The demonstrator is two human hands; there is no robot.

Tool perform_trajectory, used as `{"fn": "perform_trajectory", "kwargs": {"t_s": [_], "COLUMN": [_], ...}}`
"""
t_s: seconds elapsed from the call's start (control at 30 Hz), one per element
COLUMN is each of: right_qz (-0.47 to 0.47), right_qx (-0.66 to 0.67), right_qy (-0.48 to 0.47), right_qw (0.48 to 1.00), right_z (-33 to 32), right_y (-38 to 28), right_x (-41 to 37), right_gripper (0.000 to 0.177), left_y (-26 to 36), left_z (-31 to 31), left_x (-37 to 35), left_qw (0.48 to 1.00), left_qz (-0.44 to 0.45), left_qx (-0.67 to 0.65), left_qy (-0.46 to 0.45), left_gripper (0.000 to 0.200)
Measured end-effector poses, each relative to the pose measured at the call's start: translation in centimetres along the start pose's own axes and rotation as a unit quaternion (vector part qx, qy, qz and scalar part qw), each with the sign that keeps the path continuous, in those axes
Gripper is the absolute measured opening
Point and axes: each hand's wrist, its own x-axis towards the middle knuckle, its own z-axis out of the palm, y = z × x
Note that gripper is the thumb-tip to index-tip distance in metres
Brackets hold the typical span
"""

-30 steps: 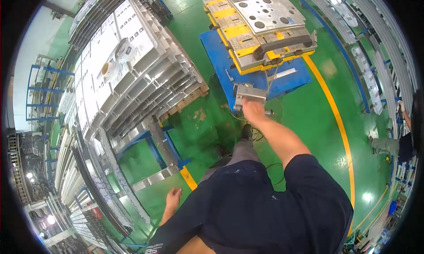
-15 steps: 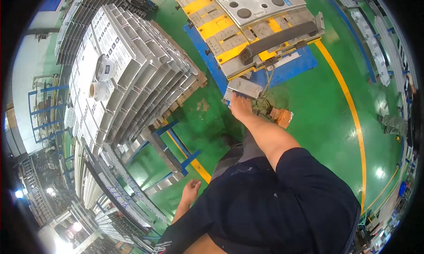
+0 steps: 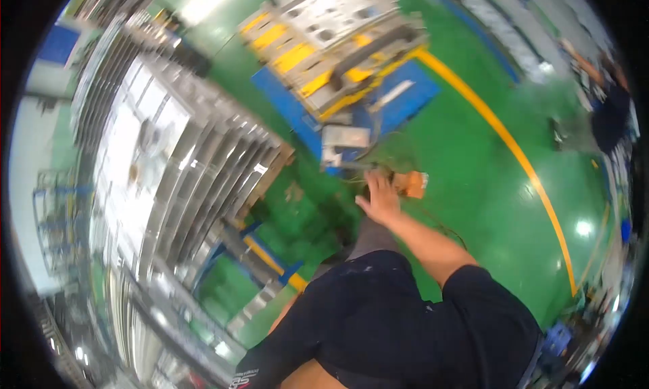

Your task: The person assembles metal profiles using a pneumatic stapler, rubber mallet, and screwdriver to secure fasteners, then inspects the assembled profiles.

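Observation:
My right hand (image 3: pixel 380 200) reaches forward over the green floor with its thumb apart from the fingers, holding nothing. Just beyond its fingertips is a grey metal box (image 3: pixel 346 137) with cables, at the foot of the machine. Right beside the hand lies an orange box-like housing (image 3: pixel 410 184) on the floor. The yellow and grey machine (image 3: pixel 351 75) with a dark curved bar stands on a blue base (image 3: pixel 414 100). Only a strip of my left forearm shows at my side; the left hand is hidden behind my body.
To the left, a tall stack of silver ribbed panels (image 3: pixel 196 166) rests on a wooden pallet. A blue-ended metal stand (image 3: pixel 253 254) is close to my left side. A yellow line (image 3: pixel 497 129) curves across the floor. Another person (image 3: pixel 612 115) is at the far right.
My right hand has come away from the grey box, back toward me, with its fingers spreading. My left hand has dropped out of sight. The view has turned, and a person now shows at right.

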Motion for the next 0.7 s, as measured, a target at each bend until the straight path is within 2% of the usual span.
{"fn": "perform_trajectory", "kwargs": {"t_s": [0.07, 0.1, 0.13, 0.17, 0.2, 0.23, 0.27, 0.33, 0.37, 0.4, 0.43, 0.47, 0.53, 0.57, 0.6, 0.63, 0.67, 0.7], "right_qz": [0.185, 0.295, 0.368, 0.434, 0.454, 0.528, 0.53, 0.566, 0.574, 0.479, 0.363, 0.385, 0.403, 0.424, 0.437, 0.449, 0.487, 0.516], "right_qx": [0.08, 0.112, 0.241, 0.32, 0.381, 0.474, 0.49, 0.424, 0.438, 0.264, 0.07, 0.083, 0.02, 0.033, 0.056, 0.074, 0.105, 0.133], "right_qy": [-0.141, -0.207, -0.335, -0.32, -0.261, -0.334, -0.309, -0.191, -0.169, -0.219, -0.261, -0.247, -0.194, -0.182, -0.131, -0.08, 0.025, 0.127], "right_qw": [0.969, 0.926, 0.833, 0.779, 0.762, 0.621, 0.619, 0.681, 0.671, 0.808, 0.892, 0.886, 0.894, 0.887, 0.888, 0.887, 0.867, 0.837], "right_z": [-3.2, -2.6, -8.2, -6.3, -4.2, -11.9, -9.4, -2.7, -2.9, -4.0, -5.5, -8.1, -14.8, -16.5, -17.9, -19.7, -22.0, -24.3], "right_y": [1.5, 3.2, 2.0, 3.5, 4.3, 0.2, 1.4, 3.6, 3.8, 4.6, 5.6, 5.2, 3.1, 3.5, 4.2, 5.3, 6.5, 8.1], "right_x": [-8.9, -14.0, -16.3, -21.8, -27.2, -27.0, -29.8, -36.4, -37.0, -37.3, -37.6, -37.8, -37.9, -39.3, -40.8, -42.5, -44.5, -46.9], "right_gripper": [0.089, 0.097, 0.104, 0.105, 0.095, 0.093, 0.093, 0.065, 0.065, 0.054, 0.042, 0.042, 0.026, 0.026, 0.024, 0.022, 0.021, 0.02], "left_y": [0.4, 0.8, 1.1, 1.4, 2.1, 2.5, 2.9, 4.4, 5.4, 6.7, 8.4, 10.0, 15.1, 19.5, 24.3, 29.3, 34.8, 41.0], "left_z": [0.2, -0.1, -0.4, -1.1, -1.8, -2.6, -3.7, -5.9, -6.6, -7.1, -7.3, -7.0, -5.7, -3.8, -1.2, 1.6, 4.1, 6.9], "left_x": [3.0, 4.2, 5.2, 6.1, 6.8, 7.6, 8.1, 8.9, 9.4, 10.0, 10.6, 11.3, 13.2, 14.4, 15.4, 15.2, 13.9, 12.2], "left_qw": [0.997, 0.993, 0.989, 0.984, 0.98, 0.977, 0.973, 0.963, 0.958, 0.951, 0.944, 0.936, 0.917, 0.907, 0.897, 0.901, 0.901, 0.893], "left_qz": [0.043, 0.063, 0.079, 0.091, 0.101, 0.105, 0.105, 0.098, 0.093, 0.085, 0.075, 0.065, 0.06, 0.079, 0.099, 0.168, 0.237, 0.311], "left_qx": [0.008, 0.018, 0.03, 0.042, 0.054, 0.068, 0.085, 0.124, 0.143, 0.163, 0.183, 0.204, 0.251, 0.272, 0.291, 0.288, 0.276, 0.213], "left_qy": [-0.063, -0.096, -0.124, -0.145, -0.16, -0.174, -0.188, -0.217, -0.232, -0.247, -0.263, -0.278, -0.304, -0.311, -0.318, -0.277, -0.236, -0.247], "left_gripper": [0.037, 0.037, 0.037, 0.037, 0.037, 0.037, 0.038, 0.038, 0.038, 0.038, 0.038, 0.039, 0.039, 0.031, 0.025, 0.025, 0.024, 0.025]}}
